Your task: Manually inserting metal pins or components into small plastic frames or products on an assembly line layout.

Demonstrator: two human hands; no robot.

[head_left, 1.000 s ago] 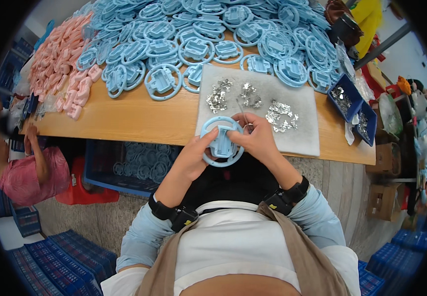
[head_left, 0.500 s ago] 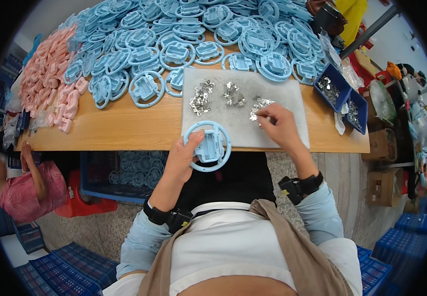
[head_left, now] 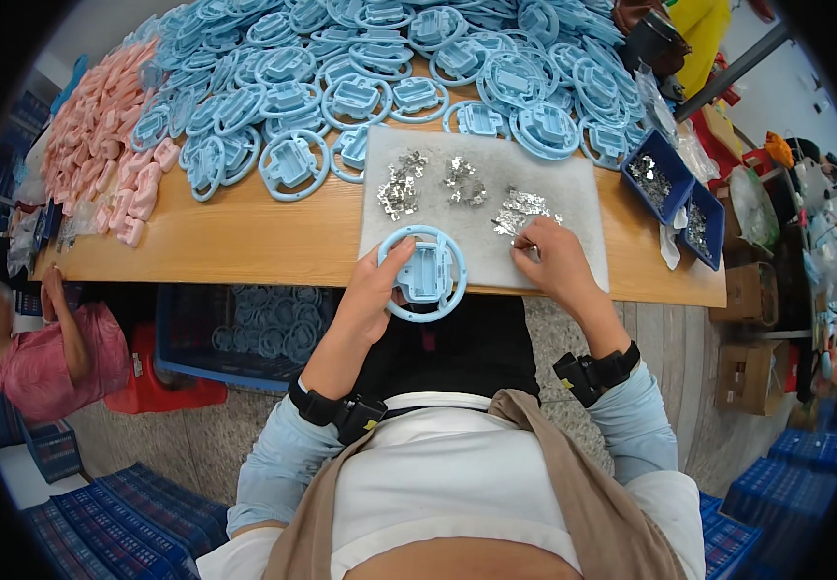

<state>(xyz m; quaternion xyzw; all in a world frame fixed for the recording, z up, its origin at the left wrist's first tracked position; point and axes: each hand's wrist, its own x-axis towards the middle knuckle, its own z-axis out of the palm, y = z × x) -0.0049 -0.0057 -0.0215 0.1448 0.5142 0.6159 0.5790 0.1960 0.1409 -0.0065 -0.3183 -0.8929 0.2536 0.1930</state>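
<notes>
My left hand (head_left: 372, 290) grips a light blue plastic ring (head_left: 460, 259) with a boxy compartment in its middle, thumb over the rim. It is held tilted up at the near edge of a grey-white mat (head_left: 476, 246). Over the mat's right part, my right hand (head_left: 562, 259) is closed in a pinch; whatever its fingertips hold is too small to make out. Just beyond those fingers lies a pile of small shiny metal pieces (head_left: 523, 208). Two more piles, a left metal pile (head_left: 401, 186) and a middle metal pile (head_left: 464, 182), rest on the mat.
Blue plastic rings (head_left: 351, 101) are heaped across the back of the wooden table (head_left: 245, 232), beside pink plastic parts (head_left: 100, 145) at left. Two blue bins (head_left: 657, 174) of metal pieces stand at right. A co-worker in a pink top (head_left: 61, 362) is at left, near a blue crate (head_left: 225, 372) below.
My right hand has drawn slightly back from the right metal pile, its fingers still pinched. My left hand has shifted a little right and up with the blue ring.
</notes>
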